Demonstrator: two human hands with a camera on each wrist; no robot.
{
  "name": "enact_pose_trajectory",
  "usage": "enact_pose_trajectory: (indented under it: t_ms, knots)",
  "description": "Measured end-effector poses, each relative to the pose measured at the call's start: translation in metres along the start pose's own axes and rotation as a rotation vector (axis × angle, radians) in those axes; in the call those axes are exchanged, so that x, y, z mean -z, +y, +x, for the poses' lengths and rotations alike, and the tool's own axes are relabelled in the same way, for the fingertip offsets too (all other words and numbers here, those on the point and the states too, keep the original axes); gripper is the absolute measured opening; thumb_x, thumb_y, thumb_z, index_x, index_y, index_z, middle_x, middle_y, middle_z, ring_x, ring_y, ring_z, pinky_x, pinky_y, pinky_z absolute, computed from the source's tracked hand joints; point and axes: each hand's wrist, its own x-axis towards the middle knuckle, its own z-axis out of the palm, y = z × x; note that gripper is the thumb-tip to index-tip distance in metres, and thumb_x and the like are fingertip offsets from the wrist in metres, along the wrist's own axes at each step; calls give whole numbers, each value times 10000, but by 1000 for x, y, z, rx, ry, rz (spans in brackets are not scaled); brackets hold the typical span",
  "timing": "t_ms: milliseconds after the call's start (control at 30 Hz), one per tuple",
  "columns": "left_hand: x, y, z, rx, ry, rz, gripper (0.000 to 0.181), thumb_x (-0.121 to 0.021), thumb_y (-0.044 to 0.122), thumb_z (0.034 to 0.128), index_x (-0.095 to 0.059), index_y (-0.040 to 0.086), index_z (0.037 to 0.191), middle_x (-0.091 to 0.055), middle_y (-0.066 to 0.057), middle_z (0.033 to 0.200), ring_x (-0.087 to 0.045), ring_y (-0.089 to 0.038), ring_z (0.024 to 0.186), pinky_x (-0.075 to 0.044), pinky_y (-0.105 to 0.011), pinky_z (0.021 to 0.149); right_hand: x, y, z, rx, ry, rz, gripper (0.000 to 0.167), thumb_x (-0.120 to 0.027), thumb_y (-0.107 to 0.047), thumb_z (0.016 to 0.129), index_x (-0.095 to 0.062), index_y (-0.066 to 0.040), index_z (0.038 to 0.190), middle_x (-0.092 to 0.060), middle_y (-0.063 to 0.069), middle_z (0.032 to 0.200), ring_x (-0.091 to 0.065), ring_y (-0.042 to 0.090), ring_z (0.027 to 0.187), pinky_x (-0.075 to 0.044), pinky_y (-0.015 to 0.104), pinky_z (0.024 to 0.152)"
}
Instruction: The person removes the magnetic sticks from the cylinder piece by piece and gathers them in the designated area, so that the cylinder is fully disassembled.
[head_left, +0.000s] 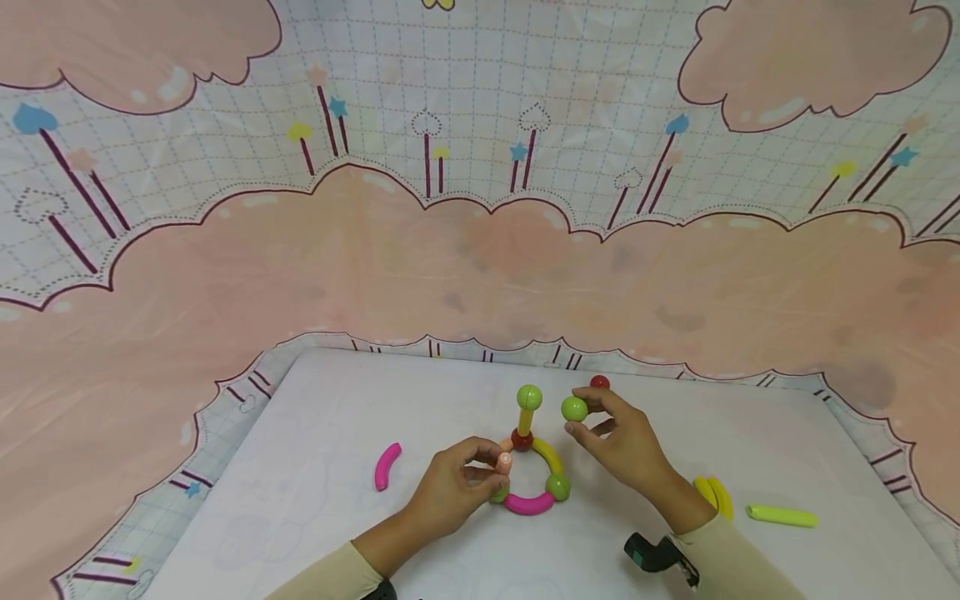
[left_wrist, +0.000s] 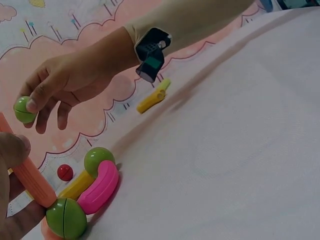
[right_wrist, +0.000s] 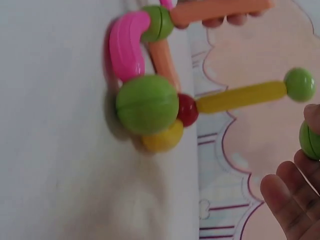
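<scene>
On the white table lies a ring of toy pieces: a pink curved piece, a yellow curved piece, an orange one partly hidden, green balls and a red ball. From the red ball rises a yellow stick topped by a green ball. My left hand grips an orange stick, which stands up from the ring's near-left green ball. To the right of the topped stick, my right hand pinches a loose green ball in the air.
A pink curved piece lies to the left. Yellow curved pieces and a lime green stick are on the right. Behind the right hand sits another red ball. A patterned cloth backs the table.
</scene>
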Motion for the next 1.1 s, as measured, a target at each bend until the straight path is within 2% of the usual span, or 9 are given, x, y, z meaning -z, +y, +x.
enact_pose_trajectory:
  t_ms: [300, 533, 700, 933, 1100]
  knots:
    - [0, 1, 0, 41, -18, -14, 300, -782, -46, 869, -669, 99, 1106, -684, -32, 1090, -700, -195, 994, -583, -317, 866, 11, 25, 9, -85, 33, -21, 501, -823, -126, 882, -609, -76, 1333, -697, 90, 1130, -679, 283, 943, -579, 266, 726]
    - [0, 1, 0, 42, -16, -12, 296, -780, -43, 872, -669, 102, 1105, -681, -19, 1083, -700, -198, 991, -584, -314, 862, 20, 46, 19, -184, 65, -50, 469, -797, -157, 906, -607, -68, 1326, -690, 118, 1170, -641, 275, 1086, -565, 272, 770]
    - [1, 2, -1, 39, -15, -10, 303, -777, -56, 869, -667, 98, 1106, -680, -26, 1088, -700, -209, 994, -584, -314, 861, 25, 59, 23, -244, 74, -65, 476, -777, -157, 920, -594, -37, 1342, -686, 157, 1200, -623, 307, 1137, -553, 391, 831]
    - [1, 3, -2, 45, -20, -13, 299, -778, -45, 874, -664, 95, 1112, -675, -34, 1092, -700, -236, 998, -585, -306, 856, 31, 71, 27, -314, 53, -94, 499, -745, -187, 938, -565, -4, 1367, -671, 225, 1236, -579, 404, 1211, -454, 581, 969]
    - [2, 3, -2, 26, -23, 1, 297, -781, -40, 873, -660, 96, 1108, -675, -18, 1086, -686, -199, 1008, -579, -305, 873, 33, 79, 29, -369, 16, -136, 531, -721, -228, 962, -532, 5, 1400, -649, 245, 1281, -547, 439, 1245, -442, 602, 987]
